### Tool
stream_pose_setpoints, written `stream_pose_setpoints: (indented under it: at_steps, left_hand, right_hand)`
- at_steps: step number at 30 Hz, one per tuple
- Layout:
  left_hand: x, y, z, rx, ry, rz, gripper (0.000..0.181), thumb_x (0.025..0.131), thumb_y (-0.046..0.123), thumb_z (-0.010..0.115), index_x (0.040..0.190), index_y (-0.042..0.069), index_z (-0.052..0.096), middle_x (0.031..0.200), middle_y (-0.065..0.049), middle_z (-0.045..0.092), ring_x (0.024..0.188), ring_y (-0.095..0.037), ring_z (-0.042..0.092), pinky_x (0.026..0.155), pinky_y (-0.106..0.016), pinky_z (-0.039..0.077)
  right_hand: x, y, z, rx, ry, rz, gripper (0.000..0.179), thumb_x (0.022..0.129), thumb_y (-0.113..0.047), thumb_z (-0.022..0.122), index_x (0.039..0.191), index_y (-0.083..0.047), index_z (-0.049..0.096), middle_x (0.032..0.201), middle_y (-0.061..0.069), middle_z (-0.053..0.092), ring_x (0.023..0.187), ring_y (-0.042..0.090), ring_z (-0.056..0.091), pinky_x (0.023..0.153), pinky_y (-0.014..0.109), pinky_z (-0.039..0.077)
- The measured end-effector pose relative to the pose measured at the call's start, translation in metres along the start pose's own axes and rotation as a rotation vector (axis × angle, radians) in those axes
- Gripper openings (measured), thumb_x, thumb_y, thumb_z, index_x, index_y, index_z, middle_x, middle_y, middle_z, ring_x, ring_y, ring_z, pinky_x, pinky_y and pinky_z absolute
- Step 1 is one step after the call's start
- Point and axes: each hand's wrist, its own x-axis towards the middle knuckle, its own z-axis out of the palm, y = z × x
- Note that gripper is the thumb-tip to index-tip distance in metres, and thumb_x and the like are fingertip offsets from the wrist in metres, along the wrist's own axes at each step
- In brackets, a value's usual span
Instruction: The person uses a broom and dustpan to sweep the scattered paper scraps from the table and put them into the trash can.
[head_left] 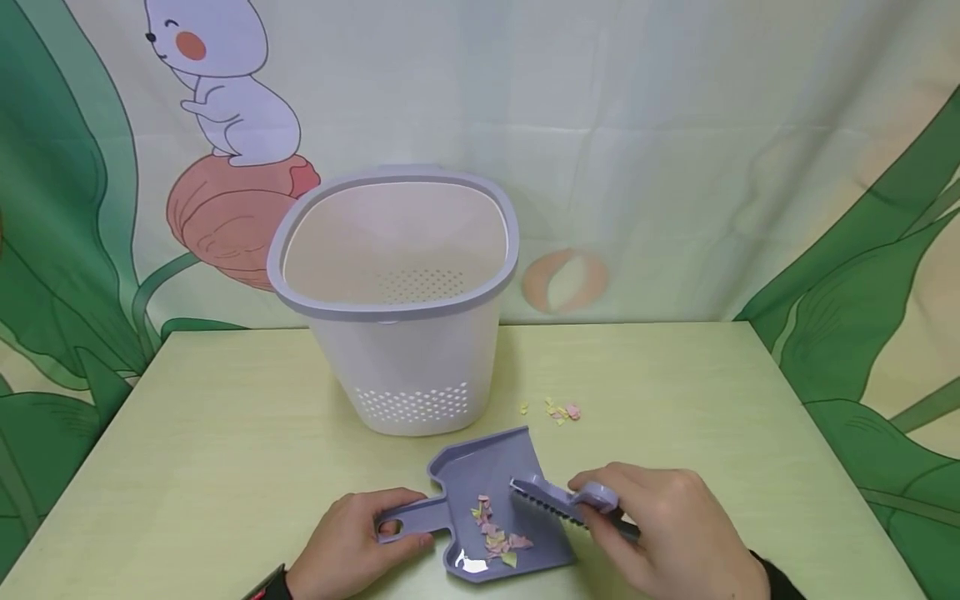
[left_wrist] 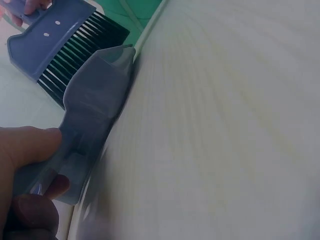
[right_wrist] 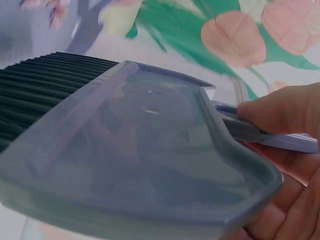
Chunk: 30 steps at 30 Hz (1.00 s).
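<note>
A purple dustpan lies on the table, and my left hand grips its handle. Pink and yellow paper scraps sit in the pan toward its handle side. My right hand holds a small purple hand brush over the pan's open side. In the right wrist view the dark bristles and the thumb and fingers on the brush handle show. The left wrist view has the dustpan edge-on, with the brush behind it. Whether the bristles touch the pan is unclear.
A tall white bin with a purple rim and small holes stands just behind the dustpan. More scraps lie on the pale yellow table, right of the bin. A printed curtain hangs behind the table.
</note>
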Motion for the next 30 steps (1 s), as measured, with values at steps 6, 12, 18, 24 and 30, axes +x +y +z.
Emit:
stream_pose_setpoints:
  at_steps: [6,12,18,24,30]
  left_hand:
    - [0.000,0.002,-0.007,-0.048,-0.013,0.024,0.031,0.079,0.051,0.076,0.108,0.039,0.070,0.062,0.019,0.045,0.056,0.001,0.042,0.054,-0.020,0.037]
    - [-0.001,0.012,-0.028,-0.049,-0.015,0.068,0.031,0.080,0.051,0.075,0.108,0.040,0.071,0.065,0.018,0.051,0.060,-0.001,0.047,0.056,-0.023,0.043]
    - [-0.007,0.034,-0.059,-0.066,0.008,0.158,0.026,0.082,0.045,0.075,0.107,0.037,0.071,0.067,0.016,0.050,0.060,-0.001,0.046,0.052,-0.022,0.040]
    - [-0.004,0.066,-0.094,-0.044,0.002,0.241,0.029,0.082,0.041,0.076,0.110,0.037,0.070,0.067,0.015,0.049,0.058,-0.001,0.043,0.050,-0.020,0.036]
    - [0.006,0.093,-0.119,-0.062,-0.025,0.311,0.035,0.082,0.037,0.077,0.116,0.033,0.071,0.064,0.014,0.044,0.054,-0.001,0.037,0.047,-0.021,0.033]
  right_hand:
    - [0.002,0.014,-0.015,-0.064,0.072,-0.003,0.031,0.071,-0.005,0.080,0.099,-0.014,0.069,0.089,-0.015,0.067,0.073,-0.010,0.060,0.060,0.014,0.047]
    - [0.002,0.023,-0.030,-0.099,0.103,0.026,0.031,0.071,-0.004,0.077,0.100,-0.012,0.070,0.088,-0.012,0.068,0.072,-0.009,0.061,0.060,0.014,0.048]
    - [0.005,0.027,-0.036,-0.122,0.129,0.014,0.029,0.072,-0.004,0.074,0.100,-0.013,0.071,0.087,-0.011,0.069,0.069,-0.007,0.060,0.057,0.014,0.047]
    - [0.006,0.026,-0.039,-0.111,0.142,0.025,0.029,0.072,-0.002,0.074,0.099,-0.012,0.071,0.088,-0.009,0.070,0.069,-0.007,0.061,0.057,0.015,0.047]
    - [0.006,0.029,-0.038,-0.126,0.135,0.011,0.025,0.076,-0.006,0.071,0.100,-0.013,0.070,0.087,-0.009,0.070,0.067,-0.007,0.060,0.056,0.015,0.047]
